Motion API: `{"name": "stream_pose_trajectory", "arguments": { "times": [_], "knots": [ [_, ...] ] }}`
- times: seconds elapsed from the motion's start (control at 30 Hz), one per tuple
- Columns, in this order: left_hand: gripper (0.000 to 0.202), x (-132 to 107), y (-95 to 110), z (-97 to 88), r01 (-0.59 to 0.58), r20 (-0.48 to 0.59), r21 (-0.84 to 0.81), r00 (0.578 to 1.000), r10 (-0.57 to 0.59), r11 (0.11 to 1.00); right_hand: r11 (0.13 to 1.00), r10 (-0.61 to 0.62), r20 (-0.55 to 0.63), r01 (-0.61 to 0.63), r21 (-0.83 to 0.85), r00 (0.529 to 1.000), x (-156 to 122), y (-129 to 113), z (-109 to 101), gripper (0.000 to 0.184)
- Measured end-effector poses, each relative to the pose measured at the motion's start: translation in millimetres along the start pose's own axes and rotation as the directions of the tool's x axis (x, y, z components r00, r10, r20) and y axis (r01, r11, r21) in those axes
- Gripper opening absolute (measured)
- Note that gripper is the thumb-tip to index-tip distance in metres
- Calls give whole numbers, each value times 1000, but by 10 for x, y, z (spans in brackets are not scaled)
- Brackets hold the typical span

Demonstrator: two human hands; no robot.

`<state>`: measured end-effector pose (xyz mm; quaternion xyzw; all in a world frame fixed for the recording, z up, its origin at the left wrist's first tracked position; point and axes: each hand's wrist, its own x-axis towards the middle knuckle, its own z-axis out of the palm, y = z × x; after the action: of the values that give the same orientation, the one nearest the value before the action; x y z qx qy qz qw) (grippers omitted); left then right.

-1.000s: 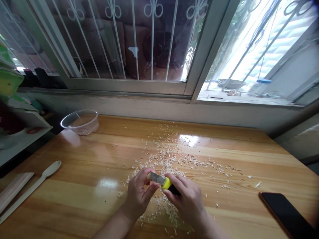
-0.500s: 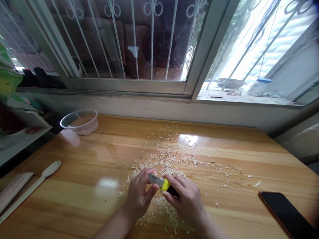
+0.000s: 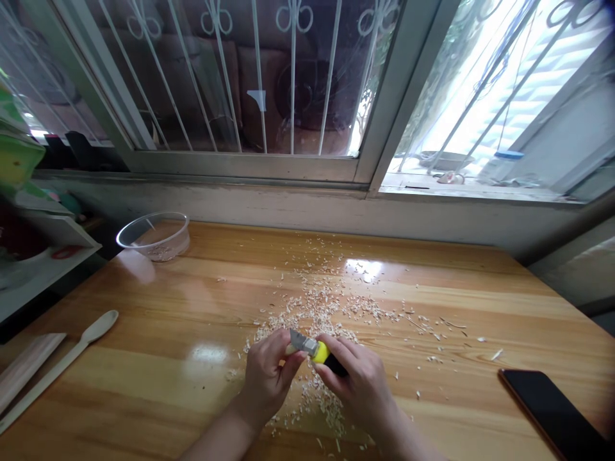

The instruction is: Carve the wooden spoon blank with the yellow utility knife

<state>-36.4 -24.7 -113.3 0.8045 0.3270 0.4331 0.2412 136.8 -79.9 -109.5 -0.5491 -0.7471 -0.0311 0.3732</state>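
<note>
My right hand point(image 3: 360, 371) is wrapped round a utility knife point(image 3: 323, 353) with a yellow and black handle, its blade pointing left. Between the fingers and thumb of my left hand point(image 3: 269, 371) is a small pale wooden piece point(image 3: 290, 349), mostly hidden by the fingers and the blade. The blade lies across this piece, and the left thumb is close to the blade's lower edge. Wood shavings point(image 3: 319, 310) are scattered on the table under and beyond both hands.
A wooden spoon point(image 3: 98, 325) and a flat wood strip point(image 3: 29, 362) lie at the left of the wooden table point(image 3: 192, 397). A clear plastic bowl point(image 3: 180, 242) stands at the back left. At the right edge lies a phone point(image 3: 552, 410). Behind is a barred window point(image 3: 250, 168).
The knife's blade has tilted and shifted slightly right. The pale piece in my left hand has turned, its tip now lower and to the left. Both hands stay almost in place.
</note>
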Motion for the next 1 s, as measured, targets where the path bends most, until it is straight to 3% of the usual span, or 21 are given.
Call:
{"name": "stream_pose_trajectory", "arguments": {
  "times": [0.17, 0.27, 0.33, 0.4, 0.53, 0.63, 0.73, 0.83, 0.93, 1.0],
  "knots": [
    [29, -29, -22, 7, 140, 96, -177, 988, -124, 974, 989, 142, -59, -138, 59, 988, -20, 81, 27, 24],
    [31, -34, -12, 17, 249, 96, -342, 969, -230, 906, 984, 173, -101, -167, 69, 980, -16, 111, 26, 22],
    [33, -26, -5, 38, 371, 122, -521, 924, -364, 769, 986, 161, -110, -155, 58, 981, -9, 110, 20, 21],
    [39, -16, -17, 67, 490, 223, -670, 850, -478, 557, 988, 150, -108, -146, 44, 983, -5, 100, 15, 20],
    [52, -5, -85, 105, 608, 420, -767, 716, -557, 205, 989, 142, -107, -138, 47, 984, -5, 88, 11, 20],
    [56, 11, -113, 96, 614, 513, -789, 680, -524, 24, 990, 133, -106, -127, 54, 986, -8, 95, 13, 19],
    [57, 42, -118, 67, 600, 583, -793, 698, -416, -104, 991, 131, -96, -126, 56, 987, -12, 102, 18, 18],
    [61, 75, -127, 34, 626, 666, -746, 709, -231, -228, 990, 131, -89, -126, 59, 987, -18, 102, 21, 18],
    [60, 92, -124, 12, 692, 741, -654, 667, -78, -305, 991, 129, -93, -125, 56, 987, -21, 98, 19, 17],
    [52, 93, -105, 12, 710, 763, -627, 642, -71, -321, 991, 130, -91, -126, 53, 987, -19, 94, 14, 17]
  ]
}}
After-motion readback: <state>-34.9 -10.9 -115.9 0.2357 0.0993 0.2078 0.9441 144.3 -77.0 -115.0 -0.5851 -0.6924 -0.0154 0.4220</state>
